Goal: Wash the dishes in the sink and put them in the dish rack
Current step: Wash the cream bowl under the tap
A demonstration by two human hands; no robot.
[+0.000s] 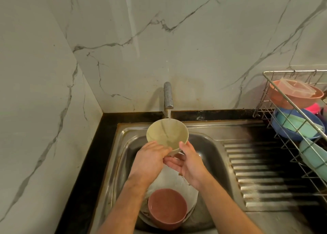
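**Yellow bowl rinsing under the tap**

Over the steel sink (212, 145), beside the dish rack (292, 124), water is running from the tap (168, 95) into the tilted yellow bowl (166, 134). The left hand (150, 159) is gripping its near rim; the right hand (189, 163) is cupping it, thumb on the edge. A pink bowl (167, 207) is sitting on plates below.

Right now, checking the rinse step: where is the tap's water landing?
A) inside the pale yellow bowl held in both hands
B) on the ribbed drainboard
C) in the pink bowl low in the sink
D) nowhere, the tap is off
A: the stream from the tap falls into the pale yellow bowl, which the left hand and right hand hold tilted over the sink.
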